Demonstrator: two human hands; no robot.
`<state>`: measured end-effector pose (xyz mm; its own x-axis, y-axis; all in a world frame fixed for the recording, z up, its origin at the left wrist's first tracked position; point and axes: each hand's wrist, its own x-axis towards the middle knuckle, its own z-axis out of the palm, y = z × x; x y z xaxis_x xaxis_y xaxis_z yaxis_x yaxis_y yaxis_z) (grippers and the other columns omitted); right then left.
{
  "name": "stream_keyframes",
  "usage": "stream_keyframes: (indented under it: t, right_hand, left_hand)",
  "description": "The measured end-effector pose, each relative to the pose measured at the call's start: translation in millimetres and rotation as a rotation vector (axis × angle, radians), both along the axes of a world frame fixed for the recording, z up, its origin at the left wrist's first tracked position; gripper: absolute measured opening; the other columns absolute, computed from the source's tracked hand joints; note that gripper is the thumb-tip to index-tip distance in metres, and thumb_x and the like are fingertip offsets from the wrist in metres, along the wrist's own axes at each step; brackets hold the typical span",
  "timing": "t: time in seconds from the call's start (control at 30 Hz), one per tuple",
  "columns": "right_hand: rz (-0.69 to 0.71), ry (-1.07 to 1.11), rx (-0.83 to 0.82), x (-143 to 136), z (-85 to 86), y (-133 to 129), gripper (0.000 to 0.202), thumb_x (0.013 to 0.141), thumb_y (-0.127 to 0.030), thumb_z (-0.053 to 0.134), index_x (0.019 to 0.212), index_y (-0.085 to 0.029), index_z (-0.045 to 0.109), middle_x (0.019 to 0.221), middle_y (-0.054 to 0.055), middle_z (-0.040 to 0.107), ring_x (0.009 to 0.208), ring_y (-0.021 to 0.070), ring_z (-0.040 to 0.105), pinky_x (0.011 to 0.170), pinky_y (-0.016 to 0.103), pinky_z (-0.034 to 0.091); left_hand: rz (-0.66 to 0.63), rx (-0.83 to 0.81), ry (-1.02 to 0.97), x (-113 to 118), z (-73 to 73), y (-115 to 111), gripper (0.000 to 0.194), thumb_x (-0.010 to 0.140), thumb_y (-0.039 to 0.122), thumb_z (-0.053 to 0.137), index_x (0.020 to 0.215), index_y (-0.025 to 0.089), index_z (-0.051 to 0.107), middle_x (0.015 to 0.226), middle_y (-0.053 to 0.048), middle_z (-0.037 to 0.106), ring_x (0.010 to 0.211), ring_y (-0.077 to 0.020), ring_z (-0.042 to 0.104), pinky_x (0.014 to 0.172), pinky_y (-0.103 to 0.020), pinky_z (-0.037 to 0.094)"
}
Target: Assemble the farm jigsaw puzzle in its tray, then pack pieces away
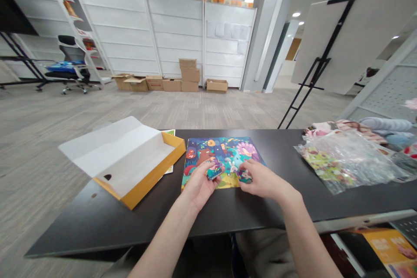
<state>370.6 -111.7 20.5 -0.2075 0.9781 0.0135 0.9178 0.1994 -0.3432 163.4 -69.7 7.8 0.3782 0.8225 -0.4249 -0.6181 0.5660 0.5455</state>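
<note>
A colourful picture puzzle (pixel 198 147) with cartoon animals lies flat on the black table. Over its lower middle, my left hand (pixel 202 182) holds puzzle pieces (pixel 215 169) between thumb and fingers, palm turned partly up. To its right, my right hand (pixel 259 178) grips another puzzle piece (pixel 244 176) near the puzzle's lower right part. A small gap separates the two hands, and a white rabbit on the picture shows between them. Both forearms cover part of the table's front.
An open yellow box (pixel 153 178) with a white lid stands left on the black table (pixel 130 230), over some printed sheets. Clear plastic bags (pixel 352 160) with colourful pieces lie right, beside folded cloths (pixel 358 128). An open drawer is at lower right.
</note>
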Motion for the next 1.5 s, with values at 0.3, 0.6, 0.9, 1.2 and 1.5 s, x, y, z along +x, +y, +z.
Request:
stream_keyframes:
  t: [0.3,0.6,0.9,1.2,1.5]
  right_hand:
    - [0.011,0.014,-0.018,-1.8,2.0,-0.6,0.033,0.077,-0.022,0.065,0.110,-0.016,0.060,0.105,0.012,0.064,0.093,0.0244,0.062,0.082,0.032,0.046]
    - [0.062,0.045,0.007,5.0,1.0,0.4,0.039,0.077,-0.025,0.067,0.115,-0.018,0.062,0.115,0.013,0.068,0.105,0.0289,0.063,0.089,0.036,0.048]
    - [0.086,0.064,0.013,8.6,-7.7,4.4,0.049,0.071,-0.019,0.069,0.119,-0.018,0.061,0.118,0.013,0.065,0.112,0.0304,0.059,0.097,0.041,0.047]
    - [0.168,0.346,0.146,-1.0,15.9,-1.4,0.047,0.078,-0.022,0.068,0.123,-0.023,0.055,0.120,0.007,0.064,0.107,0.0230,0.062,0.095,0.036,0.050]
    - [0.209,0.350,0.310,-37.2,7.3,3.3,0.050,0.081,-0.029,0.073,0.128,-0.025,0.055,0.130,0.009,0.061,0.124,0.0263,0.056,0.106,0.043,0.044]
  left_hand:
    - [-0.007,0.008,-0.002,-0.4,-1.7,0.6,0.027,0.080,0.010,0.066,0.105,0.018,0.060,0.088,-0.005,0.068,0.074,-0.0167,0.071,0.050,-0.019,0.045]
    - [-0.015,0.007,0.015,0.9,1.3,-1.5,0.024,0.084,0.011,0.063,0.107,0.018,0.060,0.085,-0.005,0.067,0.073,-0.0168,0.071,0.049,-0.019,0.044]
    - [-0.032,0.015,0.075,0.4,3.5,-2.8,0.022,0.087,0.015,0.062,0.108,0.019,0.061,0.081,-0.004,0.067,0.069,-0.0173,0.071,0.044,-0.019,0.042]
    - [-0.105,0.042,0.107,3.4,6.0,-6.3,0.017,0.094,0.029,0.058,0.106,0.017,0.061,0.085,-0.005,0.069,0.065,-0.0158,0.068,0.047,-0.021,0.049]
    - [-0.220,0.174,0.018,6.1,-2.7,-16.8,0.021,0.090,0.026,0.067,0.108,0.017,0.063,0.093,-0.005,0.069,0.060,-0.0102,0.062,0.059,-0.026,0.058]
